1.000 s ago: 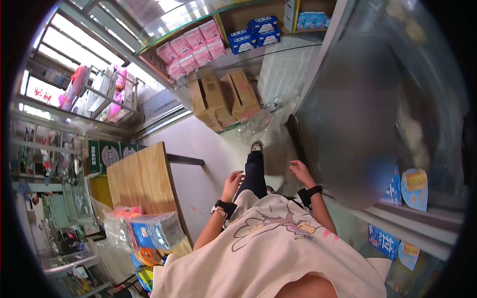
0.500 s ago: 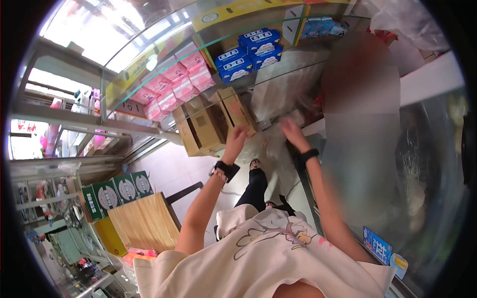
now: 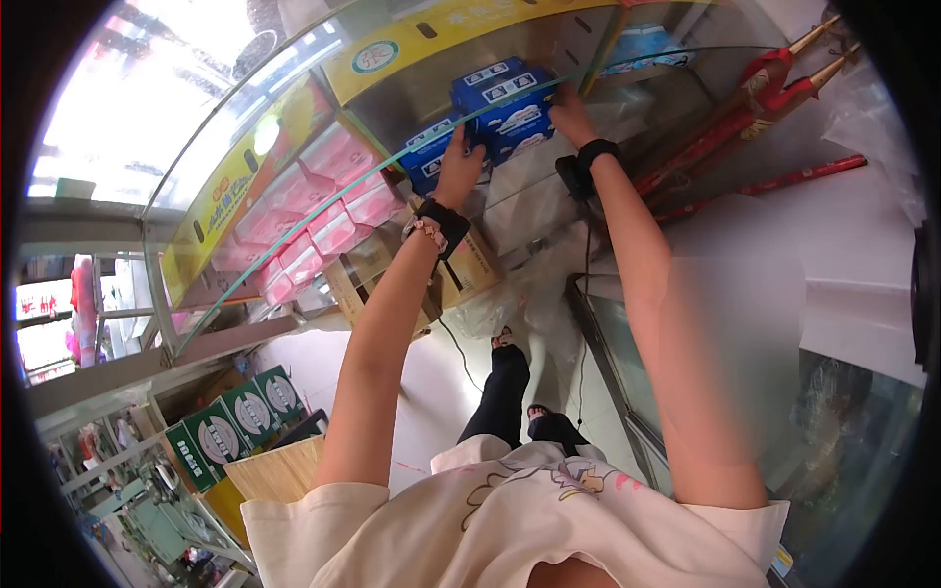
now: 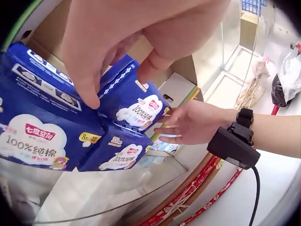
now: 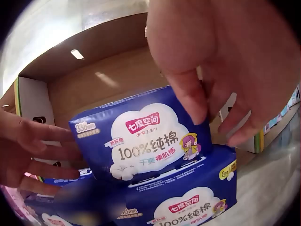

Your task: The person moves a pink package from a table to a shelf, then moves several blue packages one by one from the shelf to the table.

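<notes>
Flanking a blue pack [image 5: 150,139], left hand [image 3: 459,173] and right hand [image 3: 574,118] lie open — contact partly hidden.

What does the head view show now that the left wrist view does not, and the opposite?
Only the head view: green boxes with round emblems, a pale wooden tabletop and a cream shirt with a line drawing.

Only the left wrist view: a blue lattice object at the top edge, and a black plastic bag.

Both: blue, white-printed packs, long red patterned rods, the left hand and the right hand.
</notes>
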`<state>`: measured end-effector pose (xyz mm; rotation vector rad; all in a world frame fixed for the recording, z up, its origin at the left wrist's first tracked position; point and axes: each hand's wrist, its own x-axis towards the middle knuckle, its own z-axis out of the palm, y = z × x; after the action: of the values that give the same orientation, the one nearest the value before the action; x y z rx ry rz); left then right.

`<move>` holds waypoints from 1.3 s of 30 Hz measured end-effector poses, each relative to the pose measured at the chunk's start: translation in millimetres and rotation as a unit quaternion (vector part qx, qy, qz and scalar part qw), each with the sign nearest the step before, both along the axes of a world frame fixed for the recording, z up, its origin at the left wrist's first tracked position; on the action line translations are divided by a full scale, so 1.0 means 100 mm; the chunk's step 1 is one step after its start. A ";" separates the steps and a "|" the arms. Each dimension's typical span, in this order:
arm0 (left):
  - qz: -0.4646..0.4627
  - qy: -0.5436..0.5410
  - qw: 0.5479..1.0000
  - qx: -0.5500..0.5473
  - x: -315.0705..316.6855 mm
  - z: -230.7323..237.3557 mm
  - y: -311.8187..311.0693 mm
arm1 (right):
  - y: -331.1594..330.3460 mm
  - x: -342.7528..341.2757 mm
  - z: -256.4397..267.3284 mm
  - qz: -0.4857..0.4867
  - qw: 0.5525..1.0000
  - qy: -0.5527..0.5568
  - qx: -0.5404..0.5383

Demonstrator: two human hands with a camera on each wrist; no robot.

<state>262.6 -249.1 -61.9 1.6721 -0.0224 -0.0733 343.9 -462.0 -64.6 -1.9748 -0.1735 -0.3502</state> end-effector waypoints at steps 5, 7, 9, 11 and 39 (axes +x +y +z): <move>-0.043 0.028 0.998 -0.037 -0.07 0.13 -0.05 | 0.16 -0.17 -0.06 0.055 0.992 0.063 0.097; -0.015 -0.076 0.996 -0.049 -0.14 0.07 -0.01 | 0.26 -0.48 0.19 0.008 0.990 0.043 0.132; -0.015 -0.057 0.997 -0.040 -0.30 0.18 0.03 | 0.24 -0.67 0.29 -0.007 0.997 0.023 0.067; -0.018 -0.065 0.997 -0.032 -0.53 0.30 0.07 | 0.28 -1.02 0.62 0.013 0.998 -0.004 0.069; 0.150 0.045 0.987 -0.043 -5.68 0.83 0.06 | 0.07 -5.46 0.96 0.190 0.927 0.218 0.238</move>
<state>-304.9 -243.4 21.3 1.5681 0.2898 0.0790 -202.2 -455.4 31.4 -1.4484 -0.1610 0.2812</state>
